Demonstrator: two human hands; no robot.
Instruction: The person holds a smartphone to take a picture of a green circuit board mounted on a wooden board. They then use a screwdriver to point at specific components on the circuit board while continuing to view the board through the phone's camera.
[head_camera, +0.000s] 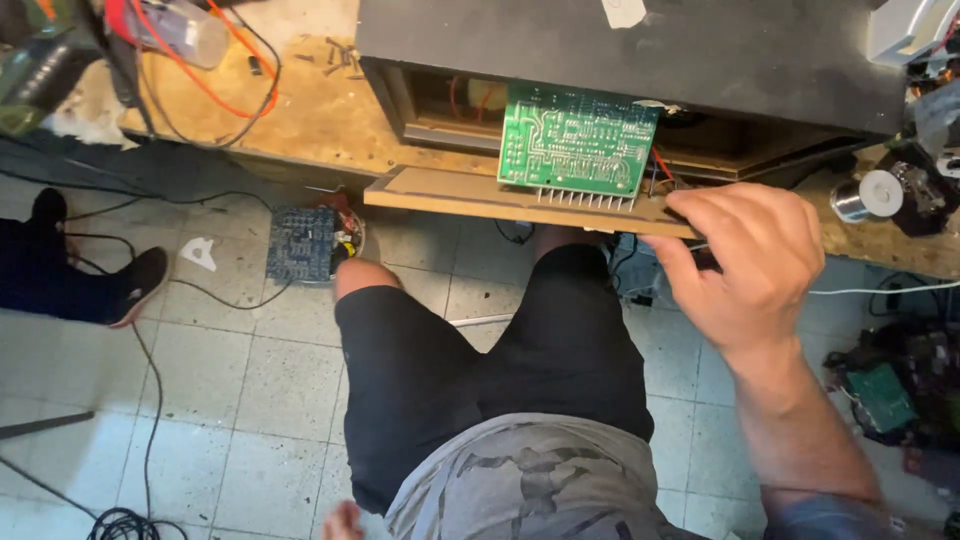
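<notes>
Clearly gripping: right hand (745, 265) at right of centre, fingers (700, 205) curled over the top and thumb underneath, clamped on the right end of a flat wooden panel (450, 190) held level and reaching leftward across the middle of the frame. Standing upright on that panel's far edge, a green circuit board (578, 138), solder side toward the camera, with a row of metal pins along its bottom edge and red wires (662, 165) at its right side. Directly behind, in the upper centre and right, a dark open-fronted speaker cabinet (640, 50) resting on a worn wooden workbench (320, 120). On the bench at upper left, red and black cables (215, 75) and scattered screws (335, 55); at far right, a solder spool (868, 197). Down at the bottom edge left of centre, only a sliver of the left hand (343, 522), fingers out of sight, so cannot tell whether spread or closed, nothing seen in it. Below the panel, black shorts (480, 390) and a grey camouflage shirt (530, 485) over a tiled floor (260, 380). On the floor at centre left, a blue circuit board (300, 245); at far left, someone else's dark shoes (140, 285); at lower right, a heap of electronic parts (890, 395).
</notes>
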